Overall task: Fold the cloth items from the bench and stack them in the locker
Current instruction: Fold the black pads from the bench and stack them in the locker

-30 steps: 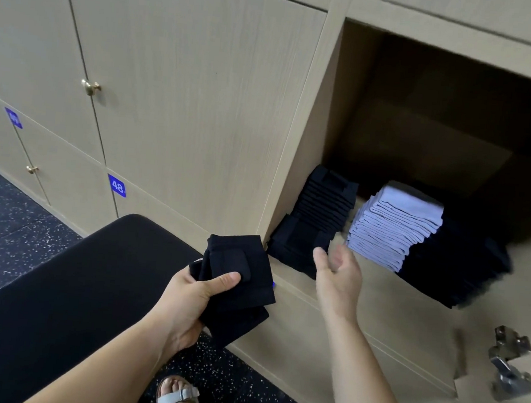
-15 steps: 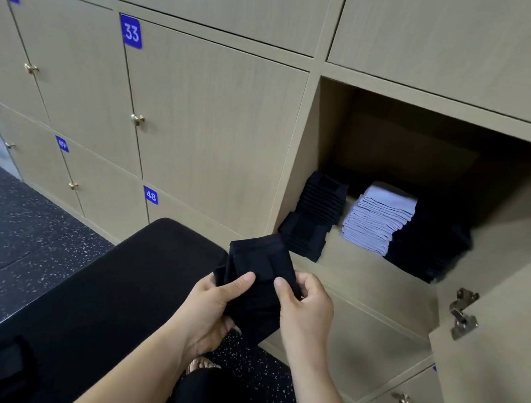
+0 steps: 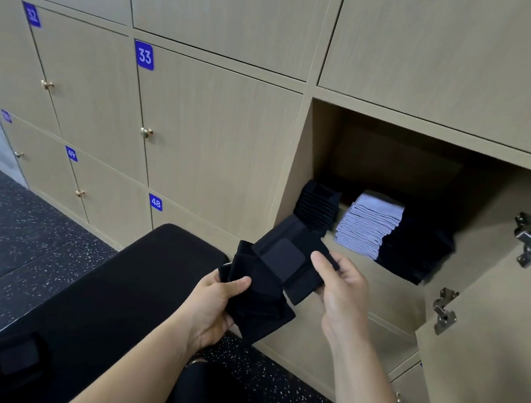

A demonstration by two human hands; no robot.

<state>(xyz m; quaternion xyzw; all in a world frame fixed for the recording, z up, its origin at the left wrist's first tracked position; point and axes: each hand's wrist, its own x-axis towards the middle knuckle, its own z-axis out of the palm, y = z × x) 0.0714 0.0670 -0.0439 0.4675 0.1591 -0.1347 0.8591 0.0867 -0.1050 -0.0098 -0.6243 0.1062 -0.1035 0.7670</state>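
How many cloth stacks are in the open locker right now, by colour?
Black stacks: 2 (left black stack, right black stack)
Pale lavender-grey stack: 1
Total: 3
The held black cloth, gripped by the left hand and right hand, hides the front-left corner of the locker, so anything there is uncounted.
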